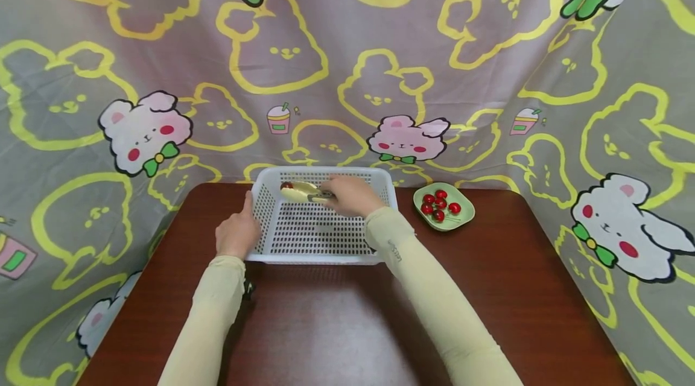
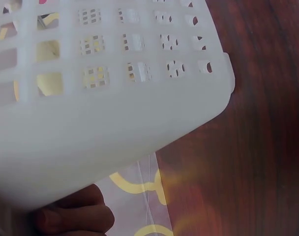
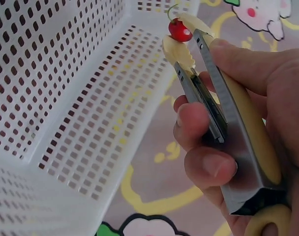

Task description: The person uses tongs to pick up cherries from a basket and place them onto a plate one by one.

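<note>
My right hand holds yellow-and-metal tongs over the inside of a white plastic basket. Pinched between the tong tips is a red cherry with a green stem. At the basket's left side, my left hand grips the rim, its index finger pointing up along the edge. Curled fingers show against the outer wall in the left wrist view; the thumb's contact is not plain there. The perforated basket floor shows beneath the tongs.
Right of the basket stands a light green plate with several red cherries. Both rest on a dark red-brown wooden table. A patterned cloth hangs behind and along the sides.
</note>
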`<action>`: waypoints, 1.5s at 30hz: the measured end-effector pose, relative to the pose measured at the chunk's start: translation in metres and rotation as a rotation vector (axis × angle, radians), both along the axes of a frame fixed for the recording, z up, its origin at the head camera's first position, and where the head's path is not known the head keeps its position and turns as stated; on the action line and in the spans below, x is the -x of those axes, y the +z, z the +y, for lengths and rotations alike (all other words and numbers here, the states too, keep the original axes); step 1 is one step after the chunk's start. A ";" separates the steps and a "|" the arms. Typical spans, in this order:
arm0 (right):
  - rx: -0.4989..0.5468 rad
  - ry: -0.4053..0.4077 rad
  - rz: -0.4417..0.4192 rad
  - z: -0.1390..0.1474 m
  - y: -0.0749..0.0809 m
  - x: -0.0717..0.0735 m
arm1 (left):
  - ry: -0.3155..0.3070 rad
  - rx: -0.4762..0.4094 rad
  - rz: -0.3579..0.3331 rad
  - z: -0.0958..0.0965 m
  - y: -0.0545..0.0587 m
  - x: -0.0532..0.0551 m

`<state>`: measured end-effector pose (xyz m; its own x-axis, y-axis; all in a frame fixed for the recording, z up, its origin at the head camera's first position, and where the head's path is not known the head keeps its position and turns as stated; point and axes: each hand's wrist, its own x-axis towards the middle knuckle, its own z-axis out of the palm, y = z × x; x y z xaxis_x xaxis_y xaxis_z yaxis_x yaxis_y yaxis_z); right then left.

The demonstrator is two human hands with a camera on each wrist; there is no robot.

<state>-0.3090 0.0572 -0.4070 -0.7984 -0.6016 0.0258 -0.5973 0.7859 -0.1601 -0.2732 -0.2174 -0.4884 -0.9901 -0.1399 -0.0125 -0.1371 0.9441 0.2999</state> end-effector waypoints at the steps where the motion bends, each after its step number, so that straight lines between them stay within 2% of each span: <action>1: 0.004 0.007 0.007 0.004 0.001 -0.002 | 0.002 0.000 -0.002 0.000 0.000 0.000; 11: 0.077 -0.007 -0.019 0.039 0.005 -0.019 | 0.006 0.009 -0.010 -0.001 0.001 0.000; 18: 0.091 -0.045 0.039 0.058 0.002 -0.030 | 0.003 -0.001 -0.008 0.000 0.001 0.000; 25: 0.140 -0.086 0.058 0.082 -0.001 -0.042 | -0.002 -0.005 0.004 0.001 0.002 0.000; 34: 0.274 -0.120 -0.006 0.115 -0.013 -0.054 | 0.001 -0.029 -0.005 -0.001 0.000 -0.001; 40: 0.295 -0.166 0.019 0.129 -0.019 -0.062 | 0.000 -0.024 -0.023 -0.001 0.000 -0.001; 45: 0.367 -0.196 0.013 0.144 -0.023 -0.070 | -0.005 -0.032 -0.019 -0.001 0.000 0.000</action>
<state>-0.2386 0.2008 -0.4301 -0.8951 -0.3871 0.2212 -0.4459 0.7771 -0.4443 -0.2732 -0.2183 -0.4886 -0.9903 -0.1340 -0.0361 -0.1384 0.9346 0.3275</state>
